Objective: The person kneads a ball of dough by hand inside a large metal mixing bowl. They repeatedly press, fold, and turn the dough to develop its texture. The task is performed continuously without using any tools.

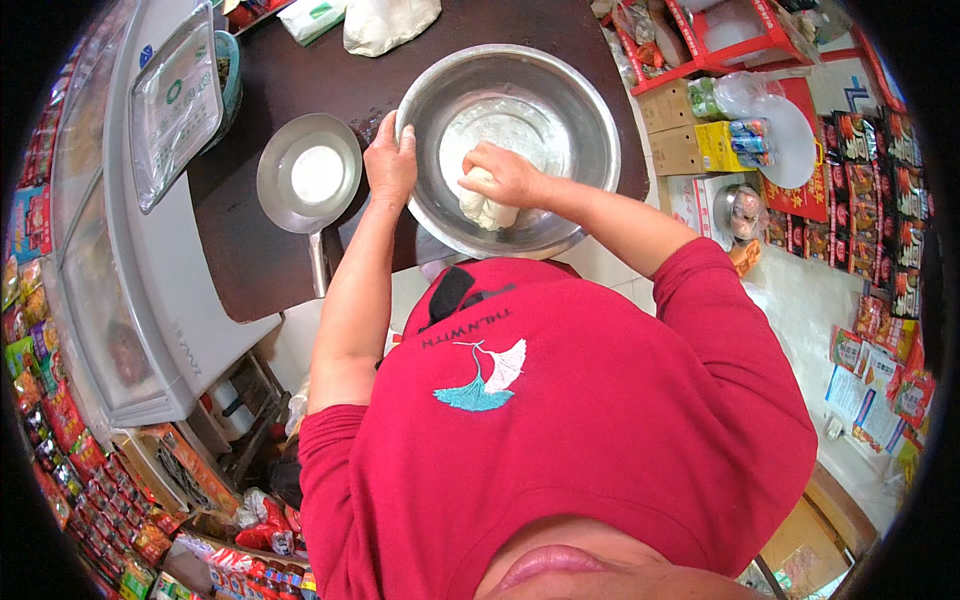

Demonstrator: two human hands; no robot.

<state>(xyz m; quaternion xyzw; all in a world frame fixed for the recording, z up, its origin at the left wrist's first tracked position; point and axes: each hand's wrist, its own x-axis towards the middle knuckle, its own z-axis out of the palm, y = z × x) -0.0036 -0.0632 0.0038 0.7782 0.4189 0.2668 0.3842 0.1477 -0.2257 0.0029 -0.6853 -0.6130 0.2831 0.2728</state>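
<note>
A lump of pale dough (487,210) lies in a wide stainless steel basin (589,112), near the side closest to me. My right hand (504,176) is curled over the dough with its fingers pressed into it. On the left rim of the basin, my left hand (391,159) grips the metal edge, its thumb on the inner side. Some whitish residue shows on the basin's floor. Left of the basin stands a smaller metal pan (281,187) with its handle pointing towards me; neither hand touches it.
The dark brown table (240,247) carries a white bag (390,26) at its far edge. A foil-like tray (176,112) leans over a teal bowl (231,97) at the left, beside a glass-topped freezer (112,300). Cardboard boxes (667,150) and red racks (697,45) stand at the right.
</note>
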